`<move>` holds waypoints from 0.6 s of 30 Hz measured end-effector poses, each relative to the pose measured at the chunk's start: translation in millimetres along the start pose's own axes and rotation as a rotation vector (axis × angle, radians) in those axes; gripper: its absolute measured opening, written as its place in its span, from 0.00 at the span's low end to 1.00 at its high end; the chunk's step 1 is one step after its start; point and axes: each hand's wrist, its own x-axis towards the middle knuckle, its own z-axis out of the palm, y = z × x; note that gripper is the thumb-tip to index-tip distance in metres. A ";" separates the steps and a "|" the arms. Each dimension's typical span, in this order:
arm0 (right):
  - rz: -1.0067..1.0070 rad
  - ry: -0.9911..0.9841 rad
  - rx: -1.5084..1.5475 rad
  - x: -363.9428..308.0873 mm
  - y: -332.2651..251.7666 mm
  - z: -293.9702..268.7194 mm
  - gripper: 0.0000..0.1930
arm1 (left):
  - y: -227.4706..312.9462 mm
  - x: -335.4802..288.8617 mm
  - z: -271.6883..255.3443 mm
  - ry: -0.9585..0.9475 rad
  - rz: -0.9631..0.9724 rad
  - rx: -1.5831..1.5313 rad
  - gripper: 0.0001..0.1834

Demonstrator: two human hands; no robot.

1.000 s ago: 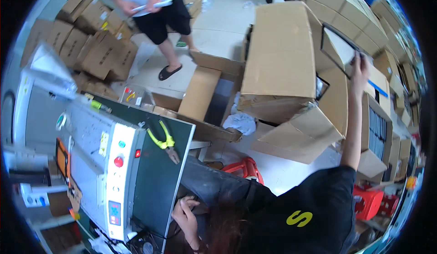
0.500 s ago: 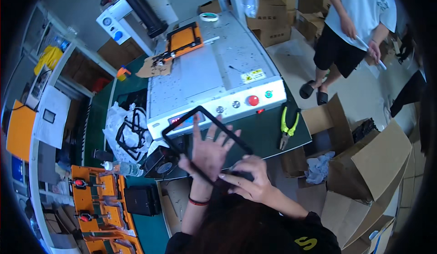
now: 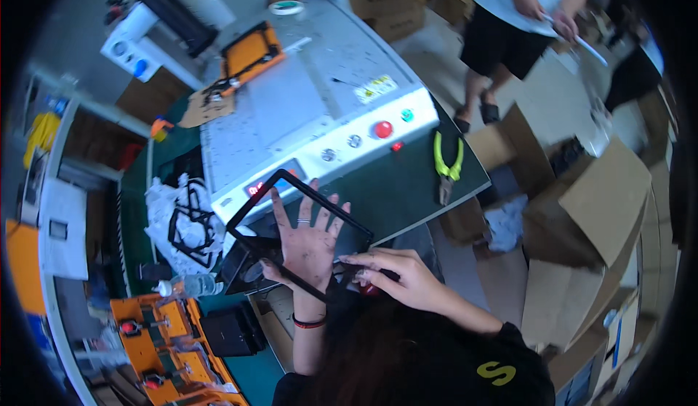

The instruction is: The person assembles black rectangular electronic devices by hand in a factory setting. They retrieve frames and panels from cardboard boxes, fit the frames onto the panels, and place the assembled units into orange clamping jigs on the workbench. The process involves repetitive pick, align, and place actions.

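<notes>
A thin black rectangular frame [image 3: 240, 218] is held up at a tilt in front of the machine. My left hand [image 3: 309, 249] holds it palm up, fingers spread behind the far bar and thumb by the left bar. At the frame's right end, my right hand [image 3: 400, 275] is closed, index finger reaching toward the bar. Something small, dark and red shows under its fingers, too hidden to name. Dark specks dot the left palm and fingers. Dark hair covers the frame's nearest corner.
Ahead stands a white machine [image 3: 291, 126] with a red button, an orange fixture [image 3: 251, 53] on top. Yellow-green pliers [image 3: 447, 166] lie right; black frames [image 3: 190, 224] on plastic and a bottle [image 3: 190, 285] lie left. Cardboard boxes [image 3: 603, 209] and a person [image 3: 520, 13] are to the right.
The view has shifted, so the surroundings sit farther left and higher. My right hand has moved along the frame's right end toward its near corner. My left hand keeps its hold.
</notes>
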 end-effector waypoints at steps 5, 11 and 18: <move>0.173 0.331 -0.135 -33.3 18.2 -42.5 0.17 | -16.0 -28.1 -22.3 0.024 -0.121 0.011 0.64; 0.214 0.966 -0.391 -77.4 49.4 -166.8 0.18 | -29.9 -32.4 -34.7 -0.006 -0.266 0.133 0.64; 0.879 1.199 -0.284 -148.4 343.3 -318.3 0.14 | -54.4 -8.2 -45.0 -0.005 -0.524 0.174 0.70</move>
